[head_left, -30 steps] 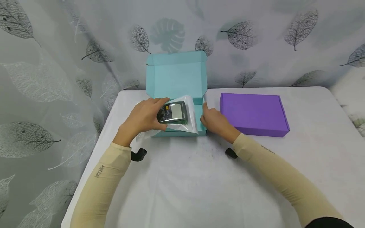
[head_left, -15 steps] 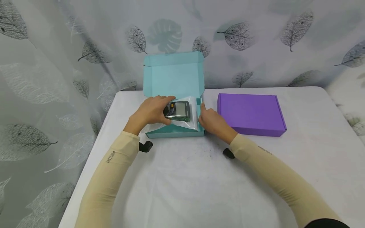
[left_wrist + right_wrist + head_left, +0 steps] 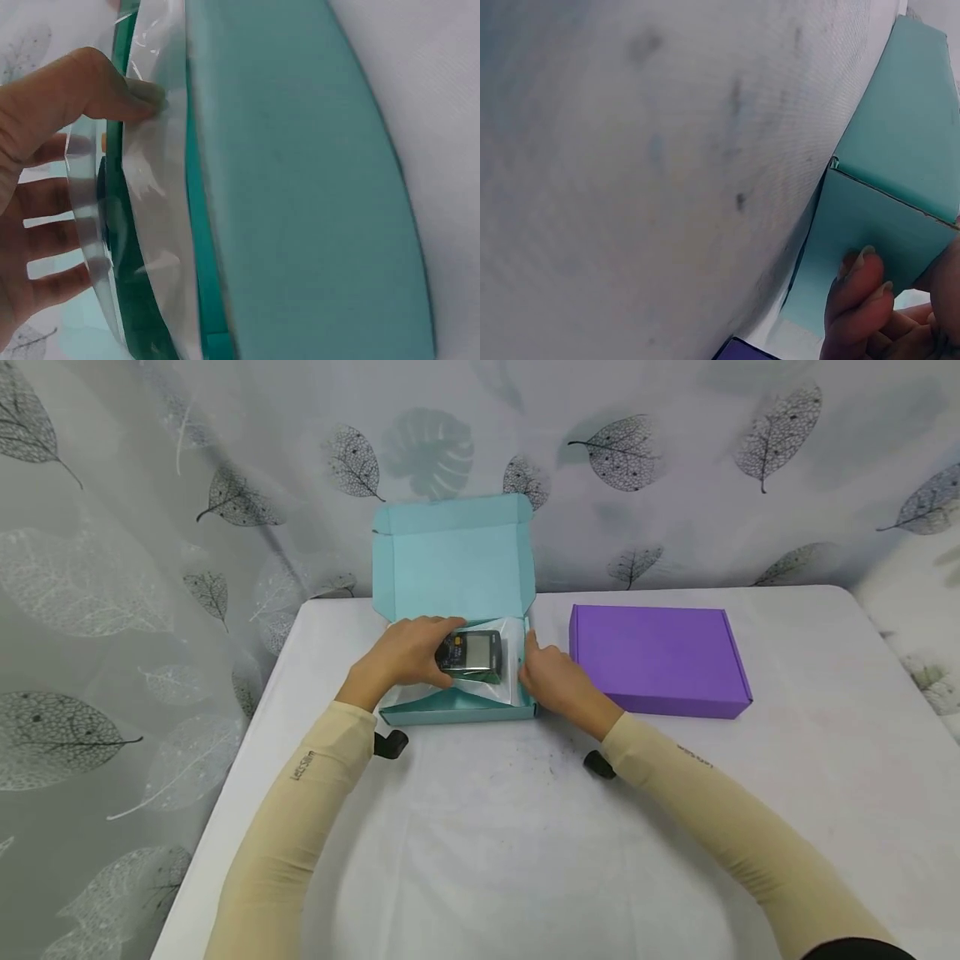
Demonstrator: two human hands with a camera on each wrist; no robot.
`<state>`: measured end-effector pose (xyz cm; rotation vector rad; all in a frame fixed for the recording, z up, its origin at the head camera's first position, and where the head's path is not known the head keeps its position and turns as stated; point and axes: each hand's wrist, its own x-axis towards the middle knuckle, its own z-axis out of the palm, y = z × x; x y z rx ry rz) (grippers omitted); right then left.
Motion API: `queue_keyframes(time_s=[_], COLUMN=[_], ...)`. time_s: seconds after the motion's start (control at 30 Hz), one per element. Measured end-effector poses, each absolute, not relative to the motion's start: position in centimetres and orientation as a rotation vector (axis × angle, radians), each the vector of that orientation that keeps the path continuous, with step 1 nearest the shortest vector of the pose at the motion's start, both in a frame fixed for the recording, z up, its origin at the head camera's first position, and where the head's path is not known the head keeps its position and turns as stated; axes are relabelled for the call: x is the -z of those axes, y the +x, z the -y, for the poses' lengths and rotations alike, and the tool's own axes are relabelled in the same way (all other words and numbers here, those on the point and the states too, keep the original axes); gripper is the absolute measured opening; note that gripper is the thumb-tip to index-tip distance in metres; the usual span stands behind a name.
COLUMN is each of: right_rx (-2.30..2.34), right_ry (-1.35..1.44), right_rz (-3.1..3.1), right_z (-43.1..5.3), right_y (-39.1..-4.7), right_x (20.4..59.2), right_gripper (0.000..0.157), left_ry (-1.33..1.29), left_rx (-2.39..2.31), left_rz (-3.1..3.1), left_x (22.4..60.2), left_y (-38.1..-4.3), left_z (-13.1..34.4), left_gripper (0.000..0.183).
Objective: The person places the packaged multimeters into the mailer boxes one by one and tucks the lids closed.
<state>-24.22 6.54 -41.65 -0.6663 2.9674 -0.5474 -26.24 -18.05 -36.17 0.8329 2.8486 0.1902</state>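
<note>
My left hand (image 3: pixel 408 656) grips a black device with a grey screen (image 3: pixel 480 652), wrapped in a clear plastic bag (image 3: pixel 506 681), over the open teal box (image 3: pixel 450 714). In the left wrist view the thumb (image 3: pixel 124 94) presses the bag's near side and the other fingers reach along its far side. The bag sits within the box walls in the head view. At the box's right wall, my right hand (image 3: pixel 555 681) holds the side, its index finger stretched along the rim. Curled fingers (image 3: pixel 862 300) lie against the outer wall in the right wrist view.
The box lid (image 3: pixel 453 560) stands upright against the leaf-patterned curtain (image 3: pixel 630 452). A closed purple box (image 3: pixel 660 660) lies to the right of my right hand. White cloth (image 3: pixel 495 843) covers the table.
My left hand has moved to the right and slightly back with the bagged device, which now sits further into the teal box. The right hand stays at the box's right wall.
</note>
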Motion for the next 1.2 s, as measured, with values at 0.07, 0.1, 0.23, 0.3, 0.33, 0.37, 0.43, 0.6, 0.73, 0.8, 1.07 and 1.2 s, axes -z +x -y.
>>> queue_keyframes(time_s=[0.07, 0.1, 0.23, 0.3, 0.33, 0.37, 0.43, 0.6, 0.73, 0.8, 1.07, 1.2], right_rx=[0.563, 0.568, 0.563, 0.554, 0.548, 0.544, 0.547, 0.56, 0.544, 0.542, 0.527, 0.515], right_ry=[-0.671, -0.674, -0.666, -0.656, -0.652, -0.651, -0.659, -0.695, -0.723, -0.731, -0.696, -0.675], right_rz=[-2.971, -2.971, -2.981, -2.979, -2.976, -2.974, -2.974, -2.998, -3.015, -3.022, -3.015, -3.008], right_z=[-6.5, -6.5, -6.5, -6.5, -6.5, -6.6, -6.6, -6.7, -6.7, -6.8, -6.8, -6.7], right_y=[-24.2, -24.2, -24.3, -24.3, -24.3, -24.4, -24.4, -24.3, -24.3, -24.2, -24.1, -24.2], right_x=[41.6, 41.6, 41.6, 41.7, 41.7, 41.7, 41.7, 41.8, 41.7, 41.7, 41.8, 42.0], right_gripper=[0.059, 0.059, 0.059, 0.059, 0.059, 0.059, 0.059, 0.058, 0.057, 0.057, 0.057, 0.058], left_ry=[0.828, 0.822, 0.808, 0.816, 0.822, 0.826, 0.835, 0.858, 0.856, 0.852, 0.839, 0.803], left_rx=[-0.173, -0.17, -0.175, -0.173, -0.169, -0.167, -0.167, -0.18, -0.17, -0.164, -0.148, -0.16], left_rz=[-2.85, -2.851, -2.85, -2.845, -2.842, -2.841, -2.847, -2.845, -2.83, -2.829, -2.792, -2.772], left_x=[36.2, 36.2, 36.3, 36.4, 36.5, 36.6, 36.8, 37.1, 37.2, 37.3, 38.3, 38.7], left_y=[-26.3, -26.3, -26.3, -26.4, -26.4, -26.4, -26.5, -26.5, -26.4, -26.4, -26.6, -26.4], left_z=[18.0, 18.0, 17.9, 17.7, 17.6, 17.6, 17.4, 17.1, 16.9, 16.8, 16.5, 16.5], left_gripper=[0.093, 0.093, 0.093, 0.092, 0.092, 0.092, 0.091, 0.09, 0.09, 0.089, 0.09, 0.092])
